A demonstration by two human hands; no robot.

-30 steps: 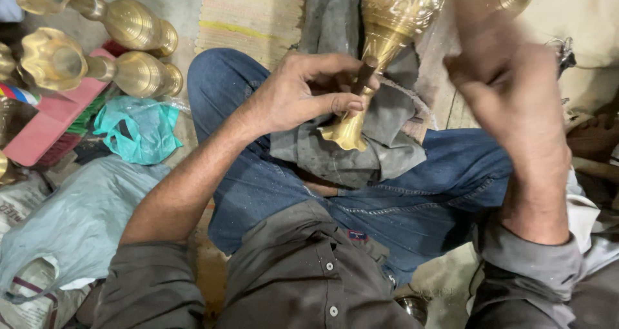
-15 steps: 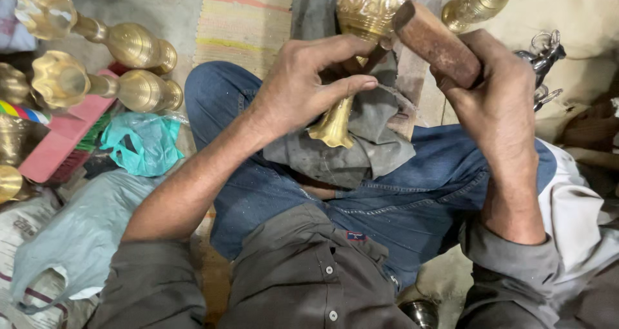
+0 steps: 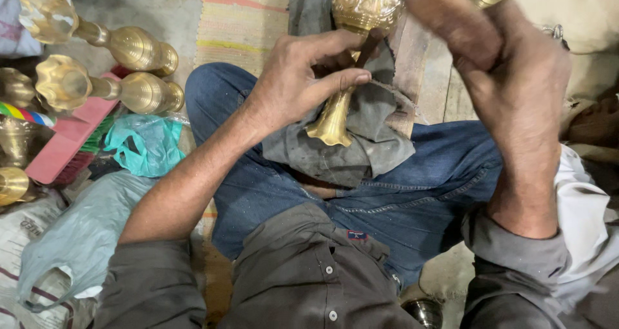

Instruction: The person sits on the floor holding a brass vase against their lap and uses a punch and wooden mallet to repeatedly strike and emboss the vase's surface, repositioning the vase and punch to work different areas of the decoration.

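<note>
A brass vase (image 3: 361, 19) with a flared foot lies tilted over my lap on a grey cloth (image 3: 361, 142). My left hand (image 3: 300, 77) grips its narrow stem, with a thin dark tool under the fingers. My right hand (image 3: 516, 77) is raised at the upper right, closed around a brown wooden handle (image 3: 445, 13) that is blurred with motion and points toward the vase's body. The vase's top runs out of the frame.
Several finished brass vases (image 3: 129, 45) lie on the floor at the upper left. Beside them are a pink brush (image 3: 61, 145), a teal plastic bag (image 3: 145, 145) and a grey bag (image 3: 77, 239). A striped mat (image 3: 242, 19) lies beyond my knees.
My right hand with the wooden handle has swung from the right in toward the vase and stays over its body. My left hand keeps its hold on the stem.
</note>
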